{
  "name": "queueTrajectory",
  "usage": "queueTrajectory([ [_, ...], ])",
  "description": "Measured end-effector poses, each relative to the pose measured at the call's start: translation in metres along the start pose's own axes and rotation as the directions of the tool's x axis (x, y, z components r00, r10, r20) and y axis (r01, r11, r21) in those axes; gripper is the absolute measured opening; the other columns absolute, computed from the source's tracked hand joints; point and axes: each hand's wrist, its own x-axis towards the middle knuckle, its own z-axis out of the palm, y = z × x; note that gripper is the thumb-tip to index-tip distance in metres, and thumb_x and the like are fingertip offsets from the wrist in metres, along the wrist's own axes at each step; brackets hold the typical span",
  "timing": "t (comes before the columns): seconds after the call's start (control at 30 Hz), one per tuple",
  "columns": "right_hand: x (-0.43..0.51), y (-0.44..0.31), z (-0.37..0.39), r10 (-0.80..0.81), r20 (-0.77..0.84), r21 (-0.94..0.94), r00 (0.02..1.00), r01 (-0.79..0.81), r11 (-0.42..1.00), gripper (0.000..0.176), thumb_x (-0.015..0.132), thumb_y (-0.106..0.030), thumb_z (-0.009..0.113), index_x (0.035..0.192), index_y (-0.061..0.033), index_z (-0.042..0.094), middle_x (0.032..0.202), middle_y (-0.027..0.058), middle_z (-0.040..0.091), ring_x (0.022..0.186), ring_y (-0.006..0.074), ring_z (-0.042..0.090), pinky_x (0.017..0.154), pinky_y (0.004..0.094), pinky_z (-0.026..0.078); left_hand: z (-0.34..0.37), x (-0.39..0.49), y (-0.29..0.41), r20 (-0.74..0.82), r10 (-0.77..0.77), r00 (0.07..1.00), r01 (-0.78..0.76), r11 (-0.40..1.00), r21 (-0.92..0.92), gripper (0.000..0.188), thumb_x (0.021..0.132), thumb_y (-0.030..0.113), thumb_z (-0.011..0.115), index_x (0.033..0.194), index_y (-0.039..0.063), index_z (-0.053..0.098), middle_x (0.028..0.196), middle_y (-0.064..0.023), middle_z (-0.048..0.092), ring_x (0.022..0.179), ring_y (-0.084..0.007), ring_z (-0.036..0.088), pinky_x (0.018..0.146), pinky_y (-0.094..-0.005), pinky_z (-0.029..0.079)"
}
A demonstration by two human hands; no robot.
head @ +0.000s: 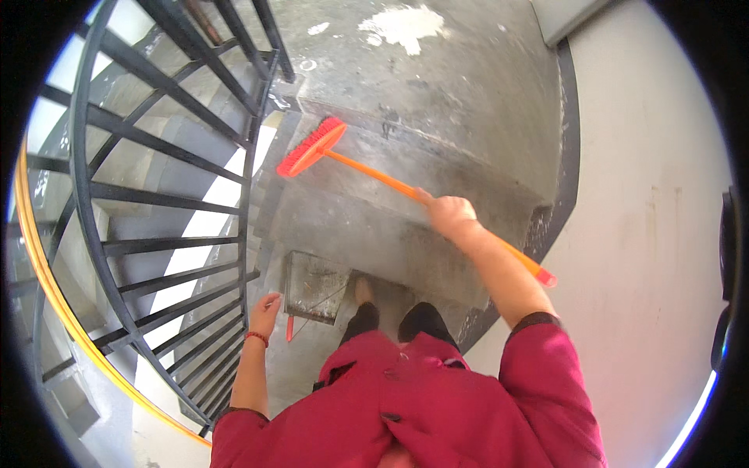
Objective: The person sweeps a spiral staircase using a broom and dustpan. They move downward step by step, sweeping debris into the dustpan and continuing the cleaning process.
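Observation:
My right hand (450, 215) is closed around the orange handle of a push broom (374, 172). The broom's red bristle head lies over a concrete step, near the railing side, and the handle's red end points to the lower right behind my wrist. My left hand (266, 313) is beside the railing, over the left edge of a metal dustpan (319, 284); a small pale thing seems to be between its fingers, too small to name. The dustpan has a red grip and a thin wire handle, and it rests left of my feet with some debris in it.
A black metal railing (243, 234) runs along the left, with a lower stair flight beyond it. Concrete steps (468, 164) rise ahead to a landing with a white patch (404, 26). A pale wall (638, 205) stands at the right. Yellow tubing (64, 316) curves outside the railing.

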Motion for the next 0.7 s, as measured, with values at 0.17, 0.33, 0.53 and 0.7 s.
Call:
queueTrajectory([
  [0.17,-0.163,0.113,0.068,0.265,0.154,0.026,0.952,-0.272,0.962,0.068,0.097,-0.017,0.052,0.157,-0.0344,0.025,0.102,0.0122,0.073,0.093,0.0303,0.072,0.079,0.0432,0.057,-0.013,-0.035,-0.037,-0.027,-0.117,0.993,0.119,0.989,0.083,0.030,0.093,0.022,0.067,0.113,0.000,0.071,0.109,-0.0125,0.074,0.102,-0.0198,0.068,0.092,-0.0331,0.051],
  [0.33,-0.309,0.214,0.118,0.431,0.115,0.010,0.895,-0.435,0.900,0.058,0.096,-0.022,0.057,0.151,-0.0302,0.039,0.096,0.0121,0.073,0.090,0.0316,0.071,0.078,0.0452,0.056,0.019,-0.033,-0.005,0.053,-0.089,0.995,0.074,0.970,0.233,0.033,0.091,0.025,0.069,0.111,-0.001,0.071,0.108,-0.0135,0.074,0.100,-0.0193,0.069,0.092,-0.0339,0.052],
  [0.53,-0.317,0.247,0.094,0.403,-0.152,-0.083,0.903,-0.417,0.905,0.033,0.089,-0.012,0.058,0.118,-0.0175,0.070,0.092,0.0097,0.074,0.087,0.0289,0.072,0.071,0.0412,0.057,0.131,-0.046,0.270,0.362,0.573,0.735,-0.608,0.794,-0.021,0.049,0.092,0.021,0.073,0.134,0.001,0.056,0.135,-0.0132,0.061,0.127,-0.0236,0.056,0.106,-0.0345,0.046],
  [0.7,-0.257,0.200,0.014,0.311,-0.085,-0.315,0.946,-0.322,0.893,0.017,0.090,-0.022,0.065,0.095,-0.0129,0.078,0.094,0.0045,0.076,0.091,0.0218,0.074,0.071,0.0417,0.060,0.242,-0.207,0.495,0.414,0.910,0.006,-0.993,0.055,-0.106,0.075,0.081,0.024,0.083,0.145,0.009,0.047,0.147,-0.0140,0.049,0.136,-0.0279,0.048,0.112,-0.0425,0.040],
])
